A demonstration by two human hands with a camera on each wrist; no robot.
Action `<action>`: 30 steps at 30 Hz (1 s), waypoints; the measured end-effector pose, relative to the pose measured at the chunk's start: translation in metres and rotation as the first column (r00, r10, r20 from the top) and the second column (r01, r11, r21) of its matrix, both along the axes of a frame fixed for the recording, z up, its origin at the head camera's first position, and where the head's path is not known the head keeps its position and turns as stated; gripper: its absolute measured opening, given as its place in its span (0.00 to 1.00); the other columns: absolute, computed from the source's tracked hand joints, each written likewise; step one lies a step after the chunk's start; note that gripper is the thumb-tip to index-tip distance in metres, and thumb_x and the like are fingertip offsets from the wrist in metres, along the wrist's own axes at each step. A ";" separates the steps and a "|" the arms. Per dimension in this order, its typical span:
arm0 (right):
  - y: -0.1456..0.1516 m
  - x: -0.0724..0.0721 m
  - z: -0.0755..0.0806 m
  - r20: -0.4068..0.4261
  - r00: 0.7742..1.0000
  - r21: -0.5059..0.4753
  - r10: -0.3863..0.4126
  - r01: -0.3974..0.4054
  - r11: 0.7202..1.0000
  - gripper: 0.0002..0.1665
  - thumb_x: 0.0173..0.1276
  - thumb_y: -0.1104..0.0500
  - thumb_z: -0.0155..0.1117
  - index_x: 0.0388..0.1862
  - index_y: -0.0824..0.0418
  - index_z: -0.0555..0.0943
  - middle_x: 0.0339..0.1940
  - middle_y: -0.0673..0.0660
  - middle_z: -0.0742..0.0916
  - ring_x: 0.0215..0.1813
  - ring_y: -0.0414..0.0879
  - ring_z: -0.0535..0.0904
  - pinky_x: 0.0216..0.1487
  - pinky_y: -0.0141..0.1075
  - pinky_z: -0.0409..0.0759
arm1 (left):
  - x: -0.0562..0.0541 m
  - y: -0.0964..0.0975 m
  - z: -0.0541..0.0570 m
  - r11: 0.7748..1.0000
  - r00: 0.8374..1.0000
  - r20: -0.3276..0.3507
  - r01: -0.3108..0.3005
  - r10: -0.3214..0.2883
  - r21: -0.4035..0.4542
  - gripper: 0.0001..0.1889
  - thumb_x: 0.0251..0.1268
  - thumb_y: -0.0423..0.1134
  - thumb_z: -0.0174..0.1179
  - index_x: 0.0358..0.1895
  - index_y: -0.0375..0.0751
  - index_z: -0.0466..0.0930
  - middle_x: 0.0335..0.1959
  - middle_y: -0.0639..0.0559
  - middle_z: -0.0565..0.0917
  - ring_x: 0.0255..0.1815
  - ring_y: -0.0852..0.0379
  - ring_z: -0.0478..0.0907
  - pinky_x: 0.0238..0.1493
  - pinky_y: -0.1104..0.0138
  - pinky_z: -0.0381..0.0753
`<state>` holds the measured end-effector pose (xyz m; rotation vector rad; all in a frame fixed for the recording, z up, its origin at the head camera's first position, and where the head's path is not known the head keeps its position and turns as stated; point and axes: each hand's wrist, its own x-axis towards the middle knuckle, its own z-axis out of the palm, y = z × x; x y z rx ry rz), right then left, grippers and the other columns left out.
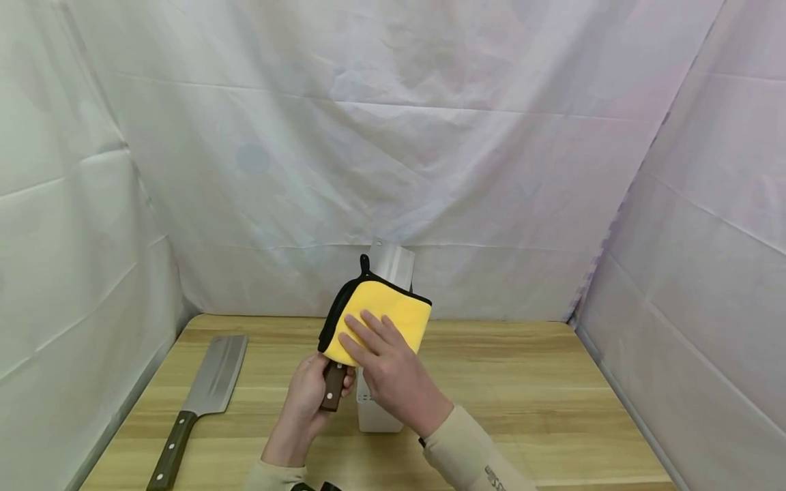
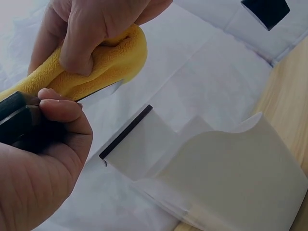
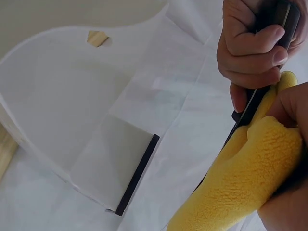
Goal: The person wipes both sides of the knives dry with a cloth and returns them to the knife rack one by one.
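My left hand (image 1: 305, 395) grips the dark riveted handle (image 1: 332, 394) of a cleaver, raised above the table. A folded yellow cloth (image 1: 402, 310) with black edging and a small black loop covers much of its blade (image 1: 393, 262); the blade's far end shows beyond the cloth. My right hand (image 1: 393, 375) holds the cloth against the blade, fingers spread over it in the head view. In the right wrist view the fluffy cloth (image 3: 236, 173) is folded along the blade, with thumb and fingers pressing in. The left fingers (image 3: 255, 43) wrap round the handle.
A second cleaver (image 1: 211, 375) lies on the wooden table (image 1: 522, 409) at the left, handle toward me. Behind and below my hands stands a white curved holder (image 2: 236, 178), with a dark strip (image 2: 126, 132) on its panel. White curtains (image 1: 368, 157) enclose the table.
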<state>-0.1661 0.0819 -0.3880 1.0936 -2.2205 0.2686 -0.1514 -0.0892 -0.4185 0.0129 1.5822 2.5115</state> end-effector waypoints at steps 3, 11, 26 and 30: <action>0.000 -0.002 0.001 -0.005 1.000 -0.013 -0.019 0.018 1.000 0.34 0.63 0.74 0.67 0.69 0.57 0.80 0.73 0.58 0.78 0.76 0.57 0.71 0.74 0.54 0.70 | 0.000 0.000 0.000 1.000 1.000 -0.005 0.010 -0.010 -0.001 0.22 0.87 0.42 0.31 0.57 0.28 0.72 0.30 0.48 0.76 0.25 0.60 0.72 0.26 0.72 0.74; 0.005 -0.013 0.001 -0.012 0.998 -0.035 -0.069 0.068 0.997 0.36 0.62 0.72 0.64 0.71 0.60 0.77 0.74 0.60 0.77 0.77 0.60 0.69 0.72 0.58 0.71 | 0.001 0.003 0.001 0.999 0.999 -0.018 0.040 -0.040 -0.034 0.27 0.88 0.46 0.35 0.51 0.25 0.78 0.29 0.50 0.78 0.25 0.62 0.73 0.26 0.73 0.75; 0.002 -0.004 0.001 0.003 0.997 -0.004 -0.078 0.078 0.997 0.40 0.62 0.70 0.68 0.74 0.56 0.74 0.77 0.58 0.74 0.79 0.60 0.66 0.70 0.63 0.70 | 0.004 0.002 0.002 0.999 1.000 -0.021 0.012 -0.013 -0.050 0.27 0.88 0.47 0.35 0.51 0.26 0.78 0.29 0.48 0.77 0.25 0.60 0.73 0.26 0.72 0.75; -0.001 0.000 0.000 -0.003 0.997 -0.008 -0.076 0.076 0.997 0.39 0.62 0.70 0.68 0.74 0.56 0.75 0.76 0.58 0.75 0.78 0.60 0.67 0.69 0.65 0.72 | 0.004 0.002 0.003 0.998 1.000 -0.026 -0.001 -0.001 -0.065 0.25 0.88 0.45 0.34 0.51 0.28 0.77 0.28 0.48 0.77 0.25 0.60 0.73 0.26 0.72 0.75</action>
